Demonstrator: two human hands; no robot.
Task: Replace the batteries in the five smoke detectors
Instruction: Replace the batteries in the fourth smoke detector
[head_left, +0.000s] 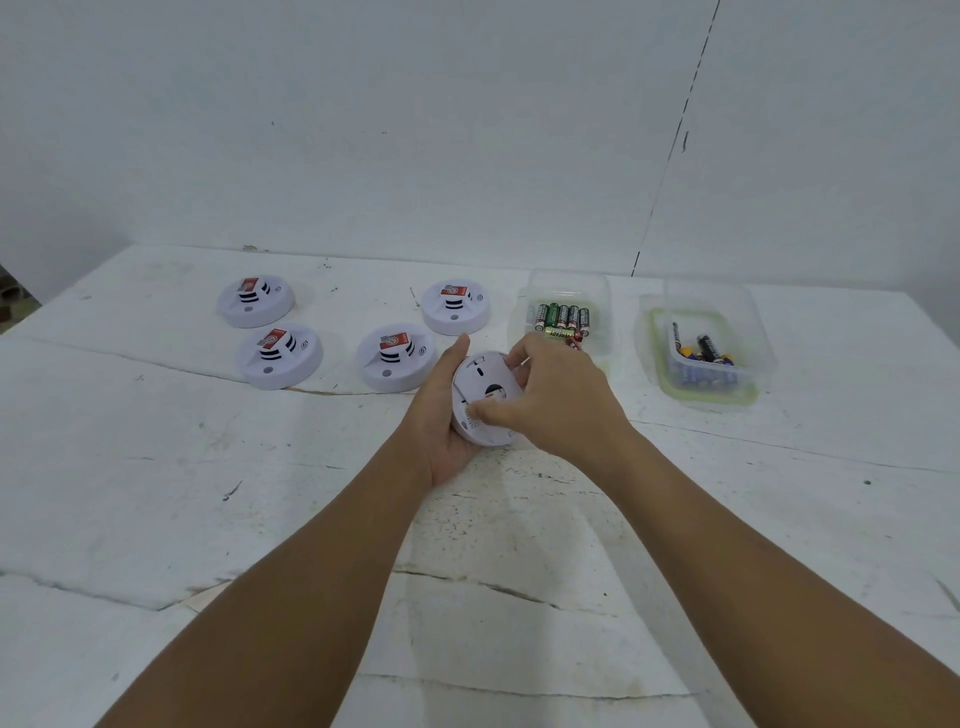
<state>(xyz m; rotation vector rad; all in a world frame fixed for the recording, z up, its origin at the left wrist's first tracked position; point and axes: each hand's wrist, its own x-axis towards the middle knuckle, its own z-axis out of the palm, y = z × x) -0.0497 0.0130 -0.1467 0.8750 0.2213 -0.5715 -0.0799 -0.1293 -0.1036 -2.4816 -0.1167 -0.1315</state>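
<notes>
A white round smoke detector (485, 382) is tilted up above the table with its back side toward me. My left hand (441, 421) cups it from the left and below. My right hand (558, 397) lies over its right half, thumb and fingers curled round the rim and back plate. Several other white smoke detectors with red labels sit face up on the table: detector (255, 301), detector (279, 356), detector (396, 361) and detector (456, 307). A clear tub (569, 283) holds green batteries (563, 317). Another clear tub (727, 374) holds black and yellow batteries (706, 351).
The white table (260, 493) is scratched and cracked, with bare surface near me and to the left. A white wall (415, 130) stands right behind it. The second tub rests on a green-rimmed lid (675, 392) at the right.
</notes>
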